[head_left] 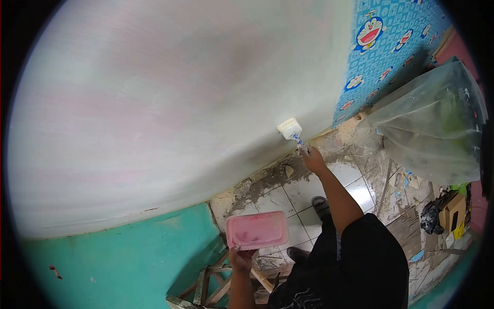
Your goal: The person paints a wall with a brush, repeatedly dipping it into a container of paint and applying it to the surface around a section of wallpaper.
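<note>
My right hand (311, 157) is closed round the blue-and-white handle of a paintbrush (291, 128). The broad, paint-covered bristles lie against the lower part of the whitish wall (170, 113), where faint pink patches show through. Lower down, my left hand (241, 258) grips the near edge of a shallow pink plastic tray (277, 220), thumb over the rim and fingers underneath. Pale smears coat the inside of the tray.
Blue cartoon wallpaper (378, 56) covers the wall at right, beside a large clear plastic sheet (432, 123). A wooden frame (206, 283) stands below the tray, near a green wall (118, 257). Debris litters the tiled floor (296, 193); a cardboard box (453, 211) sits at far right.
</note>
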`<state>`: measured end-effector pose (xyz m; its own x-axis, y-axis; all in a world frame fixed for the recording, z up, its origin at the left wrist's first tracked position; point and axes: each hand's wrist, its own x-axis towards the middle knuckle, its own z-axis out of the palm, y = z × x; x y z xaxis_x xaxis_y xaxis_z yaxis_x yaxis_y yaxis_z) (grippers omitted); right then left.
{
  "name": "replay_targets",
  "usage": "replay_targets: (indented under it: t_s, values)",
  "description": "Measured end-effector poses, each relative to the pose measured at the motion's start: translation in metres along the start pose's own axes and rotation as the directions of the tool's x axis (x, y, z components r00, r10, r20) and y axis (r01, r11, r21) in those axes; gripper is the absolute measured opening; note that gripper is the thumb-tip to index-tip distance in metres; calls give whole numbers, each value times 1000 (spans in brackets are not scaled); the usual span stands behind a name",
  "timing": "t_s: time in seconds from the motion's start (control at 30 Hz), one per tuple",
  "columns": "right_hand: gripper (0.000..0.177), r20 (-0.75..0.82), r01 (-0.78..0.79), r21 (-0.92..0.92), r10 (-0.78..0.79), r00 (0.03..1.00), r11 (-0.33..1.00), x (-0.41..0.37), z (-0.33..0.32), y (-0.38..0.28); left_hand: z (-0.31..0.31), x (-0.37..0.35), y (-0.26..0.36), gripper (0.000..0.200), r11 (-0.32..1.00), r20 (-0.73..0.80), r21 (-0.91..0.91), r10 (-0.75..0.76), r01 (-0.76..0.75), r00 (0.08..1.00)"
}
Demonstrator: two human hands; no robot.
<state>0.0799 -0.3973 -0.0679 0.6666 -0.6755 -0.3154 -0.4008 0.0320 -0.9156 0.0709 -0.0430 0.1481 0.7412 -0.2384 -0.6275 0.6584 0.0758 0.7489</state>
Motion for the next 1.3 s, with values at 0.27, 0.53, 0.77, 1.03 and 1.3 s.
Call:
replay_targets:
  t_s: [0.27,0.53,0.77,1.03,1.3]
  values:
    - [33,-119,-115,-172,95,988,978,-38,-21,-49,13,-10,-5,61,1000,21,3,21,-21,1000]
    - [23,-79,89,-219,-108,991,972,-77,-70,-166,-5,-21,-15,61,999,10,-27,42,-42,999]
    - [19,-259,316,-111,-335,906,942,-63,-47,-144,-22,-32,-26,65,999,-77,23,27,-26,997]
    - [22,-364,227,-196,-285,887,954,-40,-8,-67,-32,-37,-31,63,999,-29,-33,7,-8,1000]
    - [20,-270,138,-265,-211,940,954,-64,-30,-111,-16,-38,-23,65,999,11,18,31,-31,999]
